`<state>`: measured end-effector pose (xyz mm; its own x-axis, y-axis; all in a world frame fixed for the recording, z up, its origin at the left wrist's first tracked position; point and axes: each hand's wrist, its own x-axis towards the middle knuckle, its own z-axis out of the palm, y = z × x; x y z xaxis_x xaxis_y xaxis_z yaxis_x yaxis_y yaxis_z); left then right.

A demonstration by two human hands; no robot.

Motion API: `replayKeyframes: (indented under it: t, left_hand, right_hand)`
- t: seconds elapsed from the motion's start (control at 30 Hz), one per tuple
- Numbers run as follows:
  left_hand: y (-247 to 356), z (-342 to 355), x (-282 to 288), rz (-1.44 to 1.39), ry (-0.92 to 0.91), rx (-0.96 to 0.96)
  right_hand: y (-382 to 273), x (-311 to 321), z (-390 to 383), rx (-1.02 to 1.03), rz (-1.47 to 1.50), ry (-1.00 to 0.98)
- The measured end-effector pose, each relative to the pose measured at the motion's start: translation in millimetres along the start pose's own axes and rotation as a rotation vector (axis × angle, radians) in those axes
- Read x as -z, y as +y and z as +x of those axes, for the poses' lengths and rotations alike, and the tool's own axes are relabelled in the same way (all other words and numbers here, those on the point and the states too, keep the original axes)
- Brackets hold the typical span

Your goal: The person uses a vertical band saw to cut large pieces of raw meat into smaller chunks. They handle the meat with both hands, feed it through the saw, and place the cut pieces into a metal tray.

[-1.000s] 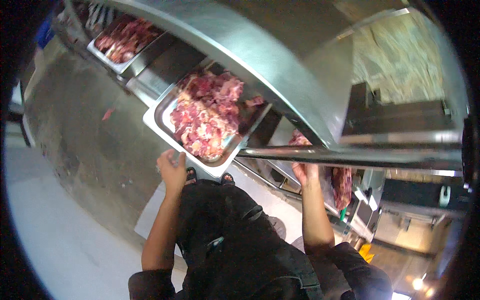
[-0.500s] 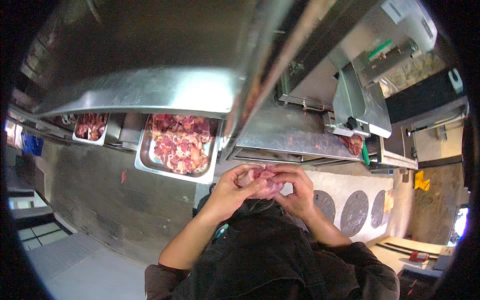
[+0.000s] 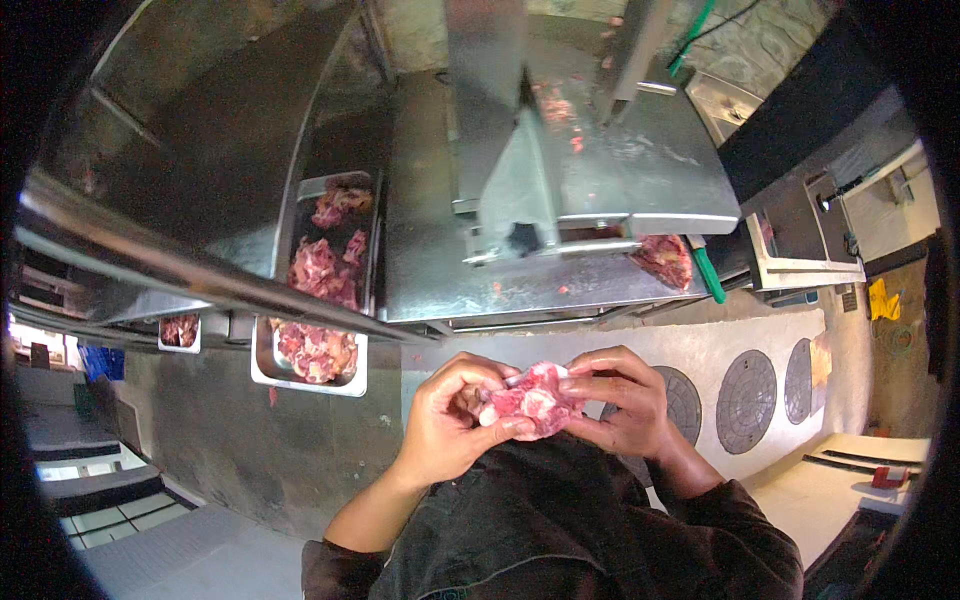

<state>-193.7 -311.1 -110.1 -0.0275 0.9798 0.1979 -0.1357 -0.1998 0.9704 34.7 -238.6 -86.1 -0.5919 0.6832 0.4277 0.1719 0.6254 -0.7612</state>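
A chunk of raw red meat (image 3: 542, 402) with white fat or bone on its face is held up in front of my dark clothing. My left hand (image 3: 448, 418) closes on its left end, thumb along the near side. From the other end my right hand (image 3: 625, 402) pinches it, fingers over the top and thumb below. Beyond my hands stands a steel machine table (image 3: 430, 270) with scraps on it. Another slab of meat (image 3: 662, 262) lies there beside a green-handled knife (image 3: 708, 272).
At left, a steel pan (image 3: 358, 385) holds cut meat, with more meat in a second pan (image 3: 375, 240) behind a steel panel. A smaller pan (image 3: 180, 348) sits farther left. Round grey covers (image 3: 746, 400) are set in the pale floor to the right.
My view has swung toward the machine, bringing its table and the second pan into sight. Both hands still grip the meat, now turned so its pale-centred face shows more.
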Motion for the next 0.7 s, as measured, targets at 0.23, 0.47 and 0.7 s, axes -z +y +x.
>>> replayKeyframes:
  t: [0.23, 0.47, 0.7]
  left_hand:
    - [6, 39, -77, -0.098, 0.013, 0.233]
    - [4, 48, -103, -0.150, -0.060, 0.226]
    - [-5, 54, -94, 0.323, -0.098, 0.177]
  right_hand:
    - [20, 69, -17, -0.142, 0.184, 0.134]
    - [58, 68, -35, -0.653, 1.148, 0.180]
    - [62, 66, -36, -0.833, 1.359, 0.048]
